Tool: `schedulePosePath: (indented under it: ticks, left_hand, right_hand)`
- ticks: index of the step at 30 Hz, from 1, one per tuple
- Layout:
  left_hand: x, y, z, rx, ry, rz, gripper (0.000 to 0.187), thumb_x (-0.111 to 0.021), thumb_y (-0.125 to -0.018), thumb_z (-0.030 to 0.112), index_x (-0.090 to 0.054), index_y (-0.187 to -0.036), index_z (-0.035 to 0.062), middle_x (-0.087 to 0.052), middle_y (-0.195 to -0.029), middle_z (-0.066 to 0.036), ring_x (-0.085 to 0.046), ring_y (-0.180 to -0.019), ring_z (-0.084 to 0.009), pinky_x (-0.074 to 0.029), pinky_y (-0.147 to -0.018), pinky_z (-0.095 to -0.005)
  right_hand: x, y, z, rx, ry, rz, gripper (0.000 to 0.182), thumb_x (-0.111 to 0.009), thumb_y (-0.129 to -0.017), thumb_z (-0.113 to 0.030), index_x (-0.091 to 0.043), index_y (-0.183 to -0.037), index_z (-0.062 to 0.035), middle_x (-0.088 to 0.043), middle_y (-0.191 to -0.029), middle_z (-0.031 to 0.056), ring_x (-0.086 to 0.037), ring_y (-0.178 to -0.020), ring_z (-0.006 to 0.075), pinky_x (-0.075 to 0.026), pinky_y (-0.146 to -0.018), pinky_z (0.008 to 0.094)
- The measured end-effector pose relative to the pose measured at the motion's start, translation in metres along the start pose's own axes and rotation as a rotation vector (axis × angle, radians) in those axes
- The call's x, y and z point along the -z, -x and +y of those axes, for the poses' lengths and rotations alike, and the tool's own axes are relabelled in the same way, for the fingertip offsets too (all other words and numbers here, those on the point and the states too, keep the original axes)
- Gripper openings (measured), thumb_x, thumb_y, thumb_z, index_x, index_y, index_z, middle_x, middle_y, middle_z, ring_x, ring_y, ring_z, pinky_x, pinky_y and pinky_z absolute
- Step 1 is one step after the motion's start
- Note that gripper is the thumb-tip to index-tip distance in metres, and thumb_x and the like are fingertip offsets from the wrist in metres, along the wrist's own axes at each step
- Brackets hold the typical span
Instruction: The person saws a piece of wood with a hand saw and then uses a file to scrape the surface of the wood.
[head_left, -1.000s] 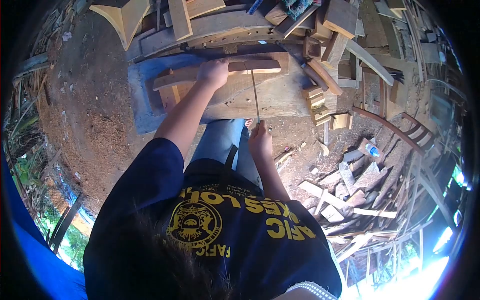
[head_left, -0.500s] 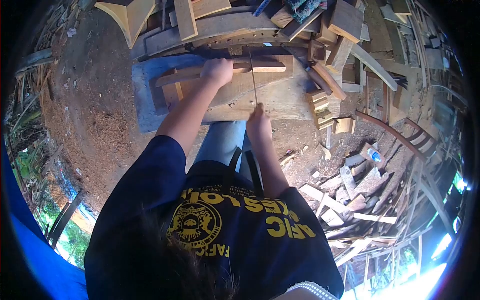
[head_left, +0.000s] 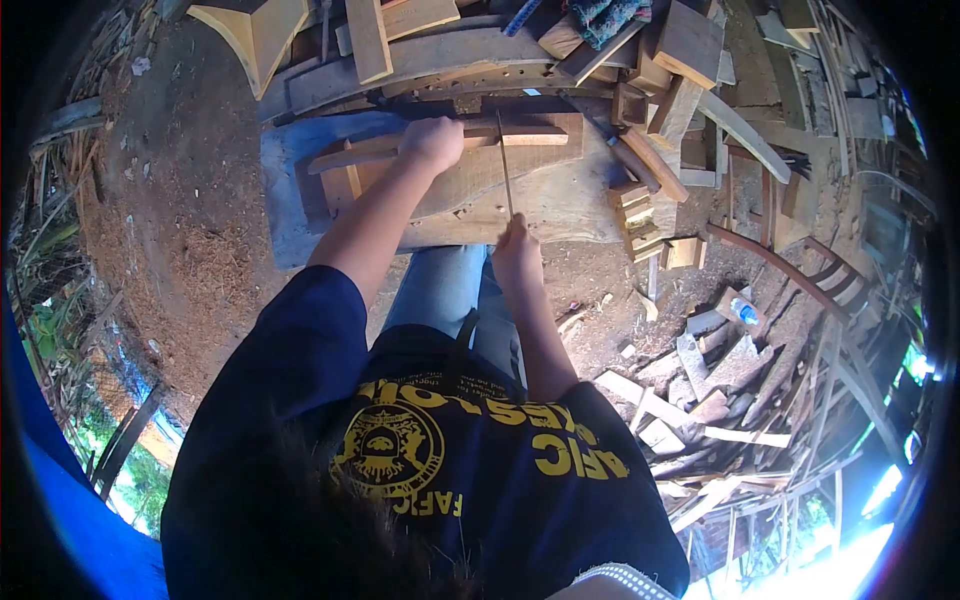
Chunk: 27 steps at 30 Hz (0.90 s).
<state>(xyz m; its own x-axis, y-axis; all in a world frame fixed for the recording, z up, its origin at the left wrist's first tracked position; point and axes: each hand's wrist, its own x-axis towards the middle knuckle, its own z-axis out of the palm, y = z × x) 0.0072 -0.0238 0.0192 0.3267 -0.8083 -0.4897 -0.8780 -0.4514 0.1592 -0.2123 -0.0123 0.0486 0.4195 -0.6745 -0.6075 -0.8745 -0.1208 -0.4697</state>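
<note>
Across a wide board (head_left: 480,190) on the workbench (head_left: 290,200) lies a long, slightly curved wooden piece (head_left: 535,135). My left hand (head_left: 433,143) is closed over the middle of that piece. Just right of it, a thin saw (head_left: 506,175) crosses the piece, its far end beyond the wood. My right hand (head_left: 517,252) is closed round the near end of the saw, at the bench's front edge. The saw's handle is mostly hidden in my fingers.
Wooden blocks (head_left: 640,220) stand at the bench's right end. Boards and a patterned cloth (head_left: 605,20) lie beyond it. At the lower right are wood scraps (head_left: 715,370) and a plastic bottle (head_left: 745,311). A curved wooden frame (head_left: 780,260) stands at the right.
My right hand has drawn slightly back toward my body with the saw. My left hand still holds the wooden piece in the same place. The view has shifted a little.
</note>
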Motion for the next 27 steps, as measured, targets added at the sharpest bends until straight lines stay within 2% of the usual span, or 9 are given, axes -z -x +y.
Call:
schedulePosePath:
  ticks: [3,5,8,12,15,16,18,21,27]
  left_hand:
    - [-0.001,0.0,0.0,0.012,0.009,-0.021,0.024,-0.048,-0.084,0.013,-0.071,-0.089,0.0054,-0.069,-0.089,-0.017,-0.069,-0.084,-0.032,-0.056,-0.073,-0.0447]
    - [0.0,-0.001,0.002,0.026,0.019,-0.033,0.024,-0.048,-0.084,0.013,-0.071,-0.089,0.0054,-0.069,-0.089,-0.018,-0.069,-0.084,-0.0322,-0.056,-0.073,-0.0449]
    - [0.001,0.001,0.003,0.038,0.036,0.02,0.024,-0.048,-0.083,0.013,-0.07,-0.091,0.0055,-0.069,-0.091,-0.018,-0.069,-0.085,-0.0325,-0.056,-0.074,-0.0447]
    - [0.001,0.001,0.003,0.032,-0.004,-0.032,0.024,-0.049,-0.084,0.014,-0.07,-0.092,0.0057,-0.069,-0.091,-0.018,-0.069,-0.086,-0.0325,-0.056,-0.074,-0.0448]
    - [0.0,0.001,0.002,0.033,-0.009,-0.033,0.024,-0.049,-0.083,0.015,-0.07,-0.092,0.0057,-0.069,-0.091,-0.018,-0.069,-0.086,-0.0326,-0.056,-0.074,-0.0449]
    - [0.001,0.0,0.003,0.026,-0.009,-0.028,0.024,-0.049,-0.083,0.014,-0.069,-0.093,0.0057,-0.069,-0.092,-0.018,-0.069,-0.086,-0.0327,-0.055,-0.074,-0.0449]
    - [0.003,0.0,0.004,0.019,-0.026,-0.036,0.024,-0.049,-0.083,0.013,-0.069,-0.094,0.0059,-0.069,-0.093,-0.018,-0.068,-0.086,-0.0328,-0.055,-0.074,-0.0447]
    - [0.001,-0.003,0.001,0.02,-0.04,-0.048,0.024,-0.049,-0.083,0.012,-0.069,-0.096,0.0065,-0.069,-0.095,-0.018,-0.068,-0.088,-0.0332,-0.055,-0.075,-0.0446]
    - [0.008,-0.003,0.005,0.043,-0.023,-0.077,0.025,-0.049,-0.083,0.013,-0.068,-0.097,0.0069,-0.068,-0.096,-0.018,-0.067,-0.09,-0.0334,-0.055,-0.076,-0.045]
  right_hand:
    - [-0.002,-0.003,0.006,-0.014,-0.016,-0.012,0.027,-0.046,-0.089,-0.012,-0.046,-0.114,-0.0023,-0.063,-0.085,0.0314,-0.063,-0.084,0.0475,-0.051,-0.073,0.0539]
    - [0.0,-0.034,-0.008,0.093,-0.021,0.087,0.023,-0.046,-0.089,-0.012,-0.046,-0.11,-0.0025,-0.063,-0.084,0.0317,-0.063,-0.083,0.048,-0.051,-0.072,0.0548]
    - [0.005,-0.046,-0.026,0.059,0.01,0.085,0.026,-0.047,-0.088,-0.011,-0.046,-0.113,-0.0028,-0.063,-0.084,0.0316,-0.063,-0.082,0.048,-0.051,-0.072,0.055]
    - [-0.007,0.007,0.009,0.033,-0.023,0.04,0.027,-0.046,-0.089,-0.013,-0.045,-0.115,-0.0037,-0.063,-0.081,0.0306,-0.063,-0.08,0.0467,-0.051,-0.069,0.0547]
    - [-0.022,0.01,0.024,0.034,-0.063,0.086,0.024,-0.046,-0.09,-0.014,-0.045,-0.112,-0.0035,-0.063,-0.08,0.0303,-0.063,-0.079,0.0468,-0.051,-0.068,0.055]
    - [-0.019,0.001,0.017,0.025,-0.07,0.086,0.024,-0.046,-0.09,-0.014,-0.045,-0.112,-0.0035,-0.063,-0.08,0.0303,-0.063,-0.079,0.0468,-0.051,-0.068,0.055]
    - [-0.011,-0.038,-0.002,0.138,-0.066,0.108,0.024,-0.048,-0.089,-0.014,-0.045,-0.111,-0.0036,-0.063,-0.081,0.0299,-0.063,-0.079,0.0469,-0.051,-0.068,0.0552]
    - [-0.007,-0.058,-0.019,0.103,-0.069,0.118,0.023,-0.048,-0.089,-0.013,-0.046,-0.109,-0.0032,-0.063,-0.082,0.0297,-0.063,-0.08,0.0467,-0.051,-0.067,0.0553]
    - [-0.006,0.009,0.015,0.022,-0.136,0.041,0.021,-0.048,-0.088,-0.01,-0.047,-0.107,-0.0015,-0.063,-0.083,0.0306,-0.063,-0.081,0.0465,-0.051,-0.07,0.0549]
